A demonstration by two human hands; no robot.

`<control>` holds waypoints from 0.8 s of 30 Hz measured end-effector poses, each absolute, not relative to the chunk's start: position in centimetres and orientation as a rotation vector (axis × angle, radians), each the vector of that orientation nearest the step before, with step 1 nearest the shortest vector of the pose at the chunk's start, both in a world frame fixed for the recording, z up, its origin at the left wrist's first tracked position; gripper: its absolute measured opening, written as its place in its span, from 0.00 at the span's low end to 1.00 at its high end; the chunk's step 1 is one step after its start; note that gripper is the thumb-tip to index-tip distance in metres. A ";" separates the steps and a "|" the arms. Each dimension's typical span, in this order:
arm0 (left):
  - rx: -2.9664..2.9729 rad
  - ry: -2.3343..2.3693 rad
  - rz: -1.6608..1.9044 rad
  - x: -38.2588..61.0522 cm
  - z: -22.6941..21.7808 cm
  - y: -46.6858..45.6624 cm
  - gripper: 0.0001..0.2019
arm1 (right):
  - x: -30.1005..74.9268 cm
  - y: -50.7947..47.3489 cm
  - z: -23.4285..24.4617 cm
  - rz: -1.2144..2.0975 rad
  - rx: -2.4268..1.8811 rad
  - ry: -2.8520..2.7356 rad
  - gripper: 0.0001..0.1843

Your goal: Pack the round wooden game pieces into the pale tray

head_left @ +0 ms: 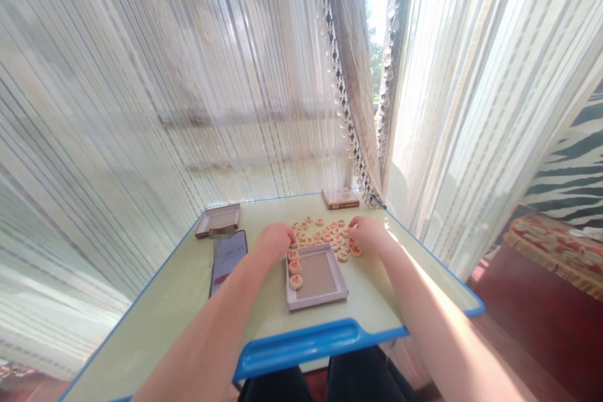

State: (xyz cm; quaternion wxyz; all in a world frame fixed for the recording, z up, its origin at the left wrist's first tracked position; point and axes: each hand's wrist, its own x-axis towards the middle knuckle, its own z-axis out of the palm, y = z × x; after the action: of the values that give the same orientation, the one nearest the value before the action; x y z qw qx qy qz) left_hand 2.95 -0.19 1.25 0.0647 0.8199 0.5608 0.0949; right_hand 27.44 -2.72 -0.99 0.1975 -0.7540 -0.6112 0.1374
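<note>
My left hand point(277, 240) is closed at the left side of the scattered pieces, its fingertips pinching a Chinese chess piece point(293, 244) just past the far left corner of a shallow open box point(340, 279). Inside that box, several round wooden pieces with red characters stand in a column along the left wall; one is this red-marked piece point(295, 281). Across the pile, my right hand point(368, 232) has its fingers curled down beside a pale piece point(345, 233); what they hold, if anything, is hidden. Loose Chinese chess pieces point(326, 237) lie between both hands, beyond the box.
A phone point(229, 257) lies left of my left forearm, near another shallow box part point(217, 220). At the far edge sits a flat printed box point(340, 197). The pale table point(179, 301) has a blue rim and a blue front tray point(301, 344). String curtains point(211, 75) hang behind.
</note>
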 end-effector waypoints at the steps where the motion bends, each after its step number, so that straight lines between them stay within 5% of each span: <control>1: 2.488 1.683 0.275 2.9 1.3 -0.2 0.18 | 27.3 -2.7 -1.0 0.365 -2.094 -1.725 0.17; 24: 2.299 1.838 0.229 1.3 3.2 -0.8 0.11 | 26.3 -3.3 -0.7 0.241 -1.980 -1.717 0.14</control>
State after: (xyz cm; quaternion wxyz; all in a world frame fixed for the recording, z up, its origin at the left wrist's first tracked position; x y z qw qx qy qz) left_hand 1.34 -0.77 3.21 0.0947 0.7752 0.6198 0.0773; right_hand 26.35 -3.27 -0.66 0.2520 -0.7280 -0.6314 0.0887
